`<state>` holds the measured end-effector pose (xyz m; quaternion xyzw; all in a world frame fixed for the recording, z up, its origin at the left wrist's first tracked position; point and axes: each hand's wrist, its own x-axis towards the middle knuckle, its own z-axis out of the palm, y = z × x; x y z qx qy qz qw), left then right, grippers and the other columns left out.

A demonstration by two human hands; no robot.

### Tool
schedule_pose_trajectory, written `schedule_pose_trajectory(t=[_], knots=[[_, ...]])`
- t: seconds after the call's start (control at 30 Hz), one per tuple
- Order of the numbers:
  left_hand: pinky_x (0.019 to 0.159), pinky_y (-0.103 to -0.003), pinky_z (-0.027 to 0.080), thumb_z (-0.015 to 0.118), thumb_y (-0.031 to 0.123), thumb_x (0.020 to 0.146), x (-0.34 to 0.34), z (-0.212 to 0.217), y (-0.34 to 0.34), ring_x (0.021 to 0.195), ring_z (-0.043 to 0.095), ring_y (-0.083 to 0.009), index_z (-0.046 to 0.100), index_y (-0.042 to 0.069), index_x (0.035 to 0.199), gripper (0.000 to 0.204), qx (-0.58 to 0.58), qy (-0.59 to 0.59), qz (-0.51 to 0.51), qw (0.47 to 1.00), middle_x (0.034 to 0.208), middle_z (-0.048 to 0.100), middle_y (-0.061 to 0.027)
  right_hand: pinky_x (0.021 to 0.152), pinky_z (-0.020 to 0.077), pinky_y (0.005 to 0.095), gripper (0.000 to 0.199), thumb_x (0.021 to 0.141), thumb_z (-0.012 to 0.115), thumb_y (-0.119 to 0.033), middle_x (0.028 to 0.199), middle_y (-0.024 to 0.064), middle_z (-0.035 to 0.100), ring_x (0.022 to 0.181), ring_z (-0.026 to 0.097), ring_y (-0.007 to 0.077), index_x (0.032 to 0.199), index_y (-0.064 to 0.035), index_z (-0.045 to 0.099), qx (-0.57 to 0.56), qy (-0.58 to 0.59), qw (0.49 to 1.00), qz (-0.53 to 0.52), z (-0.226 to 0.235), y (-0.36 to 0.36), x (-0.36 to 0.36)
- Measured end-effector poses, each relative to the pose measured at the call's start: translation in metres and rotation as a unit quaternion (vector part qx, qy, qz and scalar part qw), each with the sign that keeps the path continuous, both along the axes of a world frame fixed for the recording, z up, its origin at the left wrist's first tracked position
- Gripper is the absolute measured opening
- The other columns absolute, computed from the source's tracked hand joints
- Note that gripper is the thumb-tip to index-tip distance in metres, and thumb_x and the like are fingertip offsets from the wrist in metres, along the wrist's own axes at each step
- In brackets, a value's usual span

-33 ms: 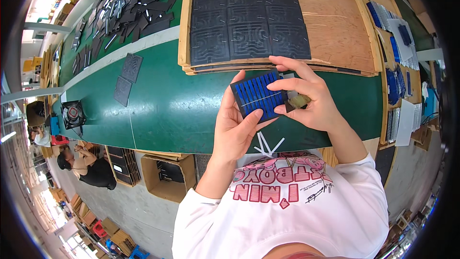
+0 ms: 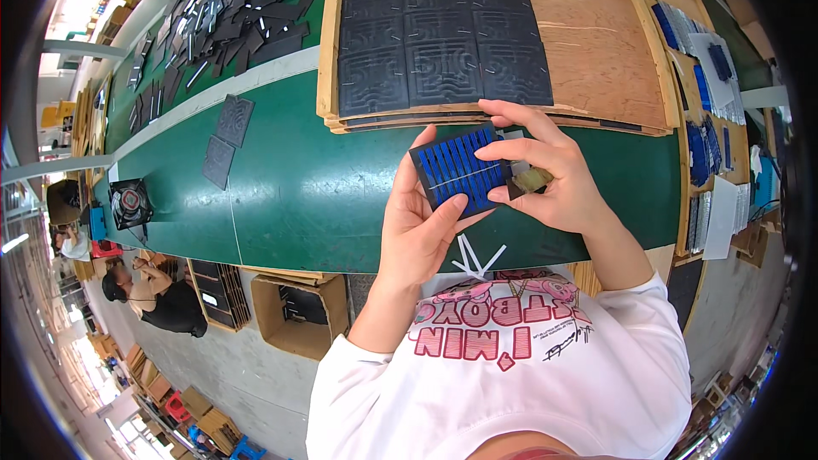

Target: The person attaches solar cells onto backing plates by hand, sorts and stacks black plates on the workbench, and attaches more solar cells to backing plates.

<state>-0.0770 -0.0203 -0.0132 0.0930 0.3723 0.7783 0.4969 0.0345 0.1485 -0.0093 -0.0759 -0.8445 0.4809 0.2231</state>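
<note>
Plainly, both our hands are on one thing, a small black-framed panel with blue stripes (image 2: 456,172), held face up and tilted over the near part of the green tabletop (image 2: 324,204). Our left hand (image 2: 415,226) is closed around its left side, thumb pressed on the face near the lower edge, the other fingers largely hidden behind. Our right hand (image 2: 558,175) is half-curled at the right side, with index fingertip and thumb on the panel; an olive-coloured piece (image 2: 532,180) sits against those fingers, and we cannot tell what it is. Just below the panel, white strips (image 2: 467,255) fan out near our shirt. Beyond our hands stands a wooden tray (image 2: 328,60), its left part covered with black patterned sheets (image 2: 443,60). Two dark squares (image 2: 226,140) lie off to the left, well apart from us, and farther back spreads a heap of black pieces (image 2: 230,30).
</note>
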Motion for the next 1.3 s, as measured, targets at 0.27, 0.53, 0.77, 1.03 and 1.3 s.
schedule_pose_trajectory(t=[0.27,0.53,0.77,1.03,1.3], knots=[[0.097,-0.054,0.056,0.052,-0.013,0.091,0.0,0.0,0.0,0.122,0.059,-0.0375,0.02,0.009,0.156,0.076,-0.007,-0.003,0.007,1.0,0.141,0.049,-0.0215,0.098,0.0503,0.0382,0.045,0.068,0.085,-0.006,0.142,0.0103,0.055,0.119,0.058,0.0259,0.111,-0.0141,0.073,-0.032,-0.012,0.999,0.001,-0.002,0.001,0.0],[0.102,-0.056,0.052,0.051,-0.007,0.095,0.001,0.0,0.0,0.126,0.056,-0.0385,0.019,0.011,0.157,0.072,0.031,0.004,0.001,1.0,0.144,0.046,-0.0219,0.092,0.0511,0.0332,0.065,0.071,0.087,-0.009,0.139,0.0074,0.056,0.117,0.058,0.0189,0.13,-0.0104,0.06,-0.268,-0.065,0.961,0.002,0.006,0.003,0.002],[0.107,-0.054,0.048,0.043,-0.002,0.099,0.01,-0.006,0.001,0.132,0.052,-0.0348,0.018,0.013,0.158,0.066,0.015,0.009,-0.025,1.0,0.146,0.045,-0.0192,0.086,0.0523,0.0225,0.077,0.075,0.083,-0.006,0.136,0.0086,0.056,0.122,0.054,0.0172,0.142,-0.0096,0.045,-0.229,-0.051,0.971,-0.033,-0.003,-0.011,-0.011],[0.106,-0.055,0.048,0.044,-0.004,0.097,0.009,-0.002,-0.001,0.132,0.051,-0.0366,0.019,0.011,0.157,0.067,0.013,0.038,-0.011,0.999,0.147,0.044,-0.0199,0.085,0.0496,0.0289,0.054,0.074,0.082,-0.003,0.106,0.0055,0.068,0.092,0.06,0.0121,0.123,-0.0061,0.061,-0.21,-0.051,0.973,-0.078,0.002,0.004,-0.004],[0.104,-0.052,0.05,0.051,-0.004,0.095,-0.002,-0.001,-0.001,0.132,0.052,-0.0363,0.018,0.008,0.158,0.072,0.037,-0.02,-0.003,0.999,0.147,0.044,-0.0202,0.072,0.0484,0.0197,0.041,0.082,0.077,0.002,0.087,-0.0003,0.068,0.08,0.061,0.0041,0.12,-0.0008,0.063,-0.338,-0.057,0.938,-0.052,0.004,0.007,0.001]])
